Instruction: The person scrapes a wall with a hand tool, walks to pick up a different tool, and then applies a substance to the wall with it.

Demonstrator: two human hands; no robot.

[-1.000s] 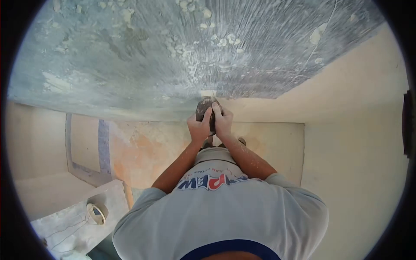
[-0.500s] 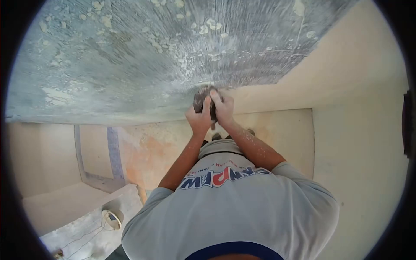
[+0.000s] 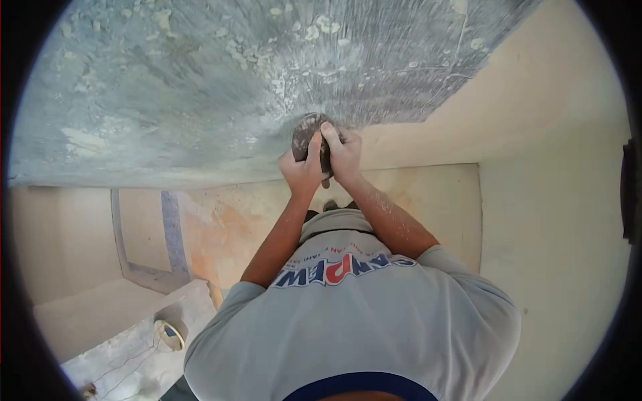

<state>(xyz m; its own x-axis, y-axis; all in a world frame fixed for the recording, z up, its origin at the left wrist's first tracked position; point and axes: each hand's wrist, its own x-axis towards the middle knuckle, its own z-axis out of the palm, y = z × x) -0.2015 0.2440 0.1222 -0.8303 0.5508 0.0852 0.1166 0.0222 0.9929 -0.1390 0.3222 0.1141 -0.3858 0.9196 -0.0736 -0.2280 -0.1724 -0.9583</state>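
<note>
Both my hands are closed around a dark, dust-whitened block (image 3: 304,137) held against the lower part of a grey, scraped wall (image 3: 221,113). My left hand (image 3: 301,171) grips its left side, with the thumb pointing up along the face. On the right side, my right hand (image 3: 345,158) wraps round it, its thumb pressed near the top. White dust coats my fingers and right forearm. A short brown end pokes out below the block between my hands. The block's wall-facing side is hidden, so its exact kind cannot be told.
Pale smooth wall (image 3: 535,87) borders the grey area on the right. Below lies a dusty floor (image 3: 234,227) with orange stains. At lower left, a whitish ledge (image 3: 127,347) carries a small round bucket (image 3: 168,335) and a thin cord. A dark object (image 3: 628,192) sits at the far right edge.
My hands and the block have moved slightly up and to the left along the wall. The grip looks the same.
</note>
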